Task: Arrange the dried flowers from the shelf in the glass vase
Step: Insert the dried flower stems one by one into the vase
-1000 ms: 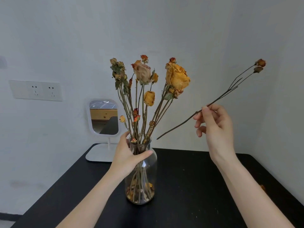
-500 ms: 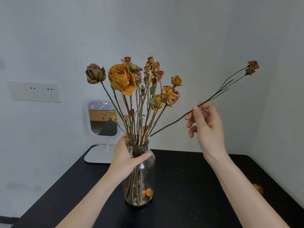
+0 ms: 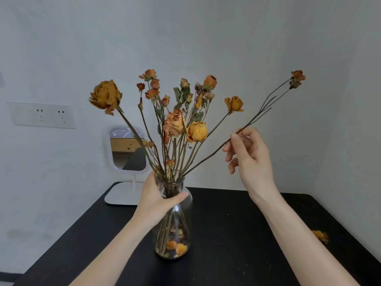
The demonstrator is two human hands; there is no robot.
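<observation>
A: Where does the glass vase (image 3: 177,230) stand?
B: On the table (image 3: 237,223), near its middle. The dried flowers (image 3: 175,124) stand in it, fanning out above the mouth.
A: And the hands?
B: The left hand (image 3: 158,199) grips the vase neck from the left. The right hand (image 3: 251,159), higher and to the right, pinches a long stem (image 3: 206,159) that slants down to the vase mouth.
A: Behind?
B: A mirror (image 3: 126,149) stands at the table's back left corner, and a socket plate (image 3: 41,114) is on the wall further left. A fallen flower head (image 3: 320,236) lies on the table at the right.

glass vase (image 3: 182,223): clear, upright on black table (image 3: 247,234) | dried flowers (image 3: 175,124): orange-brown, fanned in it | budded stem (image 3: 206,159): slanting right
</observation>
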